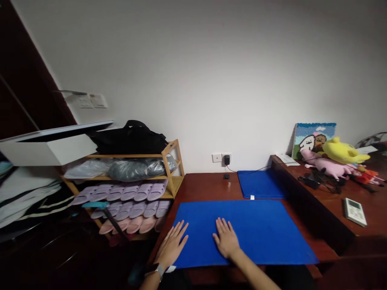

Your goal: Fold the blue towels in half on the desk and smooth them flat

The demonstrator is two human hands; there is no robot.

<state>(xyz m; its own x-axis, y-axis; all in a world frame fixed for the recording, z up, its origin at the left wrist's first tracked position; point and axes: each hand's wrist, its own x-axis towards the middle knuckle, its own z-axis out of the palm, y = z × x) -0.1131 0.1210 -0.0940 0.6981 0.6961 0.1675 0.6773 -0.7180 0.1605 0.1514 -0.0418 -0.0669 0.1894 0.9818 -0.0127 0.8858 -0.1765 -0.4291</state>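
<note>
Blue mat (266,229) lies flat on table (205,187), near front edge. L hand (172,245) on its left edge, R hand (226,241) mid-mat. Both palms down, fingers spread, gripping nothing. Step looks like pressing/smoothing; lifting it would need an edge pinch.

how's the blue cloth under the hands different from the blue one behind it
The near blue cloth covers far more of the table than the far blue cloth. The left hand and right hand lie flat on the near blue cloth; nothing touches the far blue cloth. The far blue cloth lies by the wall, the near blue cloth at the front edge. Both are bright blue and lie flat.
</note>
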